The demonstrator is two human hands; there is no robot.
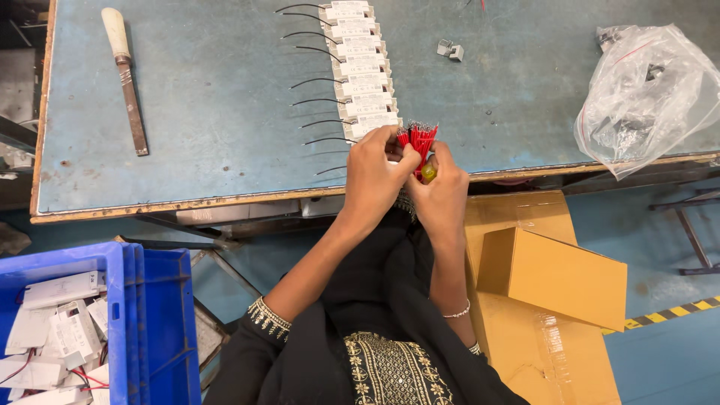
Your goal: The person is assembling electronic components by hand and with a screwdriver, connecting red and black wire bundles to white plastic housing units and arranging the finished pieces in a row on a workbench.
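Left hand: Your left hand pinches the bunch of red wires from the left side. Its fingers are curled tight on it.
Right hand: Your right hand grips the same bunch from below. A small yellow-green bit peeks out between its fingers.
Red wires: The bunch stands up, with its bare metal tips on top. It sits over the near edge of the desk, about in the middle.
White boxes: They lie in a row that runs from the far edge to your hands. Thin black wires stick out on their left.
File: It lies near the far left corner.
Plastic bag: It sits at the right edge.
Blue crate: It stands on the floor at your left, with more white boxes inside.
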